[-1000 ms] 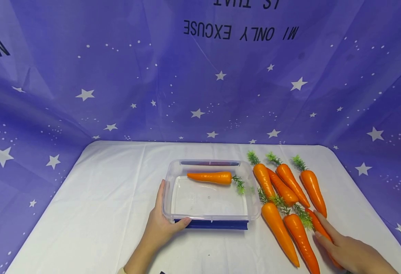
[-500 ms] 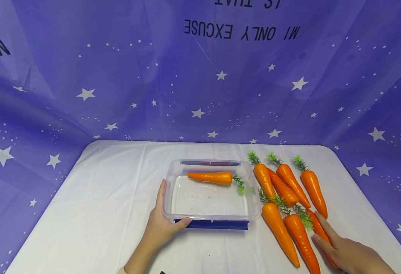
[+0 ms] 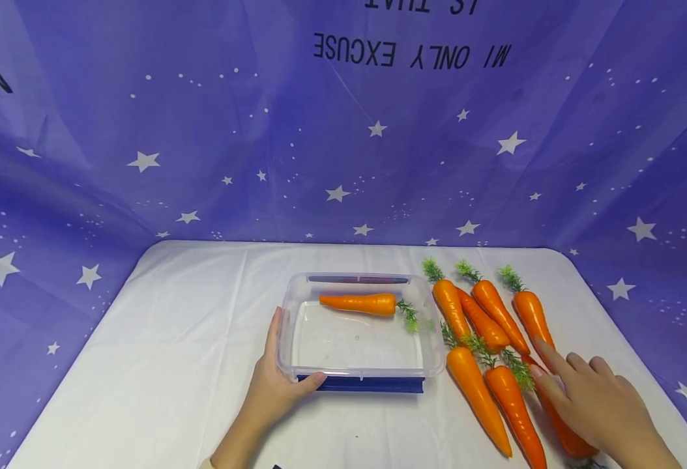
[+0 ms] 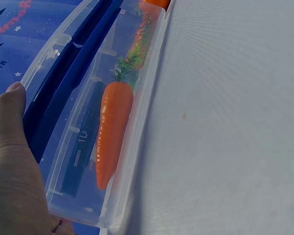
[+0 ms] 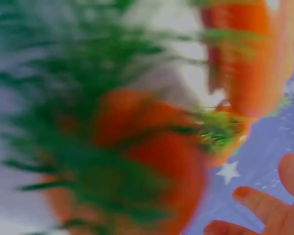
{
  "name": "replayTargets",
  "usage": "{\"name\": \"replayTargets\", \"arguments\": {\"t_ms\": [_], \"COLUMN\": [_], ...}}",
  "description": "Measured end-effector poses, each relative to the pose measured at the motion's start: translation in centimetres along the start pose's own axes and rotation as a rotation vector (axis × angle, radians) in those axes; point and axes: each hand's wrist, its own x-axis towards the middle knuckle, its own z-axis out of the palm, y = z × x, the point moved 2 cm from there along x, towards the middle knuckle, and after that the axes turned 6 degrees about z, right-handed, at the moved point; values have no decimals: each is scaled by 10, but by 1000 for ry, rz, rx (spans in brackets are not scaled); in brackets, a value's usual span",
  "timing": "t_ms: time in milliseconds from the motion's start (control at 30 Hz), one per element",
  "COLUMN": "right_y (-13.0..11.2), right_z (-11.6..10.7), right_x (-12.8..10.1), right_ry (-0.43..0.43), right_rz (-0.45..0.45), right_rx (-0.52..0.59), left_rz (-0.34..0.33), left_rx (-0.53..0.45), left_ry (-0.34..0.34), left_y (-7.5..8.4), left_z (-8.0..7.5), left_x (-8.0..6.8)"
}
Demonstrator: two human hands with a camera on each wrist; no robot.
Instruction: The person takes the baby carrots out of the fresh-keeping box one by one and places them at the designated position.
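6 loose carrots (image 3: 484, 326), perhaps 7, beside bin (image 3: 296, 293)

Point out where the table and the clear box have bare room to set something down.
Bare white tablecloth lies left of the clear box and behind it toward the backdrop. Inside the box, the floor nearer than the single carrot is free. The left hand holds the box's near-left corner. Right of the box it is crowded: loose carrots lie packed, with the right hand over them.
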Motion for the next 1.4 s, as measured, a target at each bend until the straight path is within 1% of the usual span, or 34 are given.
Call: {"name": "replayTargets", "arguments": {"t_ms": [100,200,333,400,500,633,667,700,800,867,900,967,1067,1200,1300,1400], "right_y": [-18,-37,-59,-70,-90,-121,-129,-137,-159,-173,-179,-192,-210,-230,-240,-246], "right_z": [-19,-35,-53,-60,-69,-80,-82,-84,-89,-91,-91,-92,-89,-82,-76,-70], "right_x": [0,2,10,15,25,38,41,44,51,55,57,59,62,65,67,70], "right_ry": [118,207,329,378,418,432,430,428,414,392,380,358,326,304,284,270], "right_rz": [-39,-88,-160,-198,-263,-340,-361,-383,-451,-497,-519,-549,-585,-617,-624,-622], "right_rx": [40,87,125,143,183,206,206,201,191,198,201,202,185,136,107,101], "left_rz": [-9,-20,-7,-3,0,8,5,1,-1,5,10,20,29,19,8,-2], "left_rx": [6,10,-2,-6,-6,-4,-8,-14,-17,-10,-4,1,-5,-7,-1,-3], "left_ry": [-2,7,8,1,1,9,7,8,-1,-7,-9,-13,-16,-16,-17,-16], "left_y": [0,-1,-1,-1,-1,1,5,6,6,5,2,2,3,3,3,2], "left_z": [0,-1,-1,-1,-1,-1,-2,-2,-1,-1,0,0,-1,-2,-1,-1], "left_x": [-2,-3,-2,-1,0,2,2,2,2,2,3,3,3,3,2,2]}}
